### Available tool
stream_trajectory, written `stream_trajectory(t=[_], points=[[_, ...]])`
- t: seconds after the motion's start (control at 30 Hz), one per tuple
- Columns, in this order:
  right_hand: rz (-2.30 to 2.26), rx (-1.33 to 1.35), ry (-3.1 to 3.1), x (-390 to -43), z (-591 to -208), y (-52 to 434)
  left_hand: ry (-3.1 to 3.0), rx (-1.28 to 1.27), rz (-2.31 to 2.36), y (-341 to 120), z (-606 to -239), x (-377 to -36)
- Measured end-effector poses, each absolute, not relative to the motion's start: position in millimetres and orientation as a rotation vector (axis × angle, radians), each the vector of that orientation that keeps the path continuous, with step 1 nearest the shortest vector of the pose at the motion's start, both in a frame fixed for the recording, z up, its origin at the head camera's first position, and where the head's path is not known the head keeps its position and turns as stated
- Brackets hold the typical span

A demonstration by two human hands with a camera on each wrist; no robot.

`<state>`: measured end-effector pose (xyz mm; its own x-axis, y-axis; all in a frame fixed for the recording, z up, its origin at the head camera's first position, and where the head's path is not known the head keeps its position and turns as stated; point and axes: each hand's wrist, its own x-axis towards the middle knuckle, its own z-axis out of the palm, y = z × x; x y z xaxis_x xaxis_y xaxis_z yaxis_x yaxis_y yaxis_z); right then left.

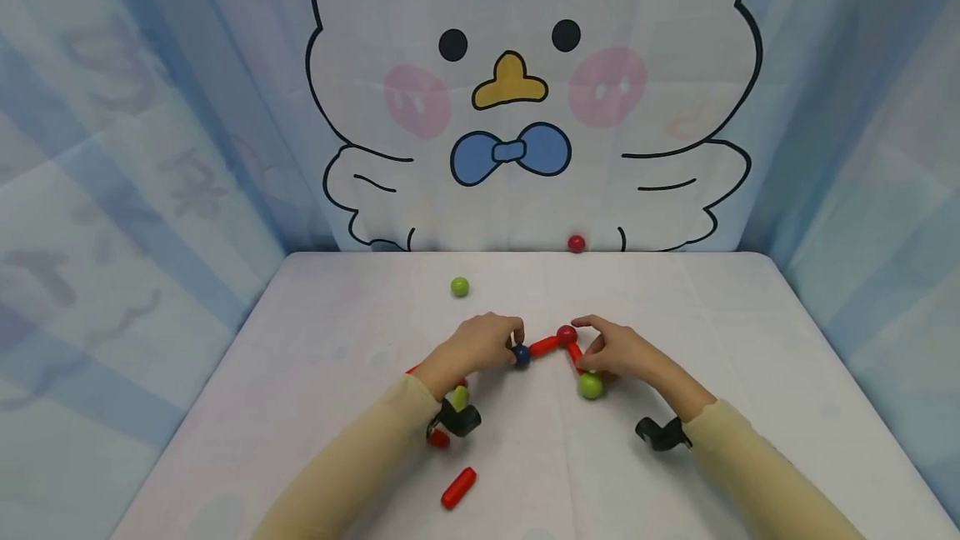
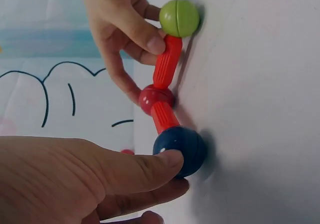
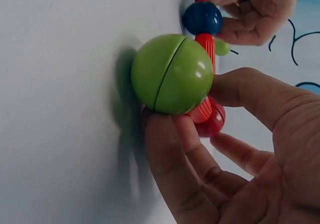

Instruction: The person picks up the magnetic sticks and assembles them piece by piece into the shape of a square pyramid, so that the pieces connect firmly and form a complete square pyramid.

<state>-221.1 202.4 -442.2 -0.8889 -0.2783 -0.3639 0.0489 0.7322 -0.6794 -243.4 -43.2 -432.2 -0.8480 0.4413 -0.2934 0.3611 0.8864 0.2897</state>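
Note:
A small chain of magnetic balls and rods lies between my hands. My left hand point(image 1: 480, 344) pinches a dark blue ball point(image 2: 181, 151) at the chain's left end, thumb across it. From that ball a red rod point(image 1: 543, 346) runs to a red ball point(image 1: 566, 334). A second red rod point(image 2: 168, 62) joins the red ball to a lime green ball point(image 3: 172, 74) at the near right end. My right hand point(image 1: 622, 348) holds this second rod between thumb and fingers, close beside the green ball. One of its fingers reaches out to the red ball.
A loose green ball point(image 1: 460, 287) lies farther back, and another red ball point(image 1: 576, 244) sits at the table's far edge. Close to me is a single red rod point(image 1: 459, 488). Red and green pieces, among them a green one point(image 1: 460, 397), are partly hidden beneath my left wrist.

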Motion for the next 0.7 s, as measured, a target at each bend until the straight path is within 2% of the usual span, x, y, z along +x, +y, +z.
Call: stream_trajectory(t=[0.7], points=[[-1.132, -0.079, 2.424, -211.9, -449.1, 197.8, 2.776, 0.569, 0.426, -42.8, -435.9, -258.8]])
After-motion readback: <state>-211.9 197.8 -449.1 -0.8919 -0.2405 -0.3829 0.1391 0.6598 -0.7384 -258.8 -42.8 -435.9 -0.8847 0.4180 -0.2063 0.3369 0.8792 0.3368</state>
